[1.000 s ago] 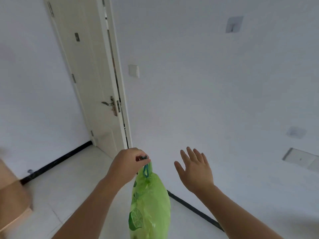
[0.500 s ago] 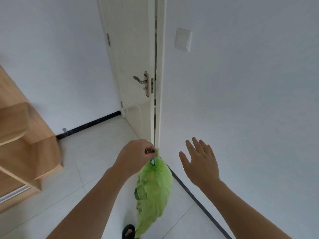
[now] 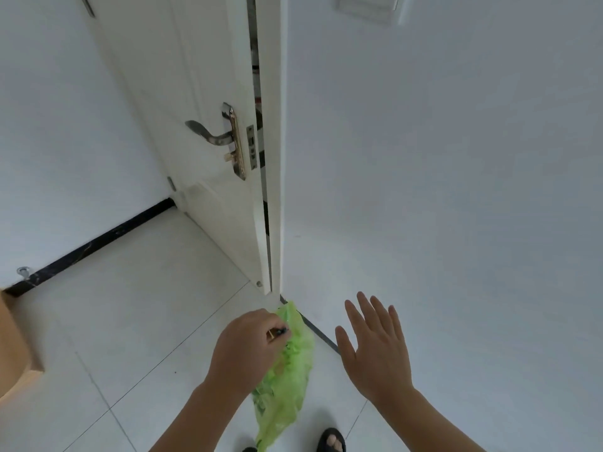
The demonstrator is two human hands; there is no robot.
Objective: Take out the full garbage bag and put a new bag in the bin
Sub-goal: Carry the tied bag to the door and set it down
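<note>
Green plastic, thin and crinkled: garbage bag (image 3: 287, 370) hanging low in the frame's centre, gathered at the top and trailing down to a narrow tail near the bottom edge. Gripped at its neck by the left hand (image 3: 246, 349), fist closed around the bunched top, knuckles up, something small and dark poking out between the fingers. Just to the right, apart from the bag, the right hand (image 3: 375, 347): flat, fingers spread and pointing up the frame, holding nothing.

White tiled floor (image 3: 137, 321) under everything, thin grout lines running diagonally. White door (image 3: 202, 93) in the upper centre, standing slightly ajar, a dark sliver visible along its right edge beside the frame. Metal lever handle (image 3: 208, 133) on a brass-coloured plate, mid-height on the door. Black skirting strip (image 3: 98, 239) along the foot of the left wall, with a small metal door stop (image 3: 23, 272) at the far left. Pale wall switch (image 3: 367, 6) cut off by the top edge, right of the door. Tan wooden furniture corner (image 3: 13, 347) at the left edge. Dark sandal with toes showing (image 3: 331, 442) at the bottom edge, right of the bag's tail.
</note>
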